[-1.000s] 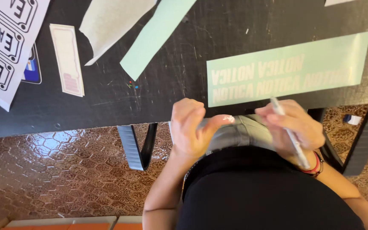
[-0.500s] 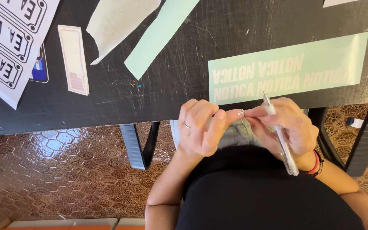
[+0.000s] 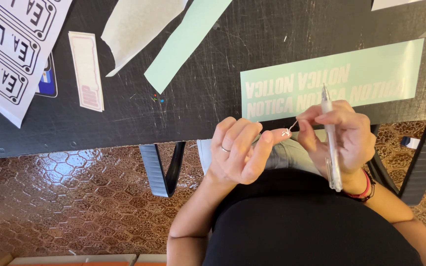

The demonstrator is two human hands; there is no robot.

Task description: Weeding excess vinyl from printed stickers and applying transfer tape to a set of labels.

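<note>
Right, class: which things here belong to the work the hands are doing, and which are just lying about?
In use:
left hand
right hand
white pen-like tool
tiny scrap pinched between both hands' fingers
mint lettered strip

Lying about:
plain mint strip
white backing paper
printed label sheet
small pink-edged sticker

Left hand (image 3: 237,155) and right hand (image 3: 343,135) drawn apart; small scrap (image 3: 287,132), likely vinyl, now pinched between fingertips

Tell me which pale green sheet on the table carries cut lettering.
The wide green sheet at the table edge beside the right hand; the narrower green strip farther left is plain.
</note>
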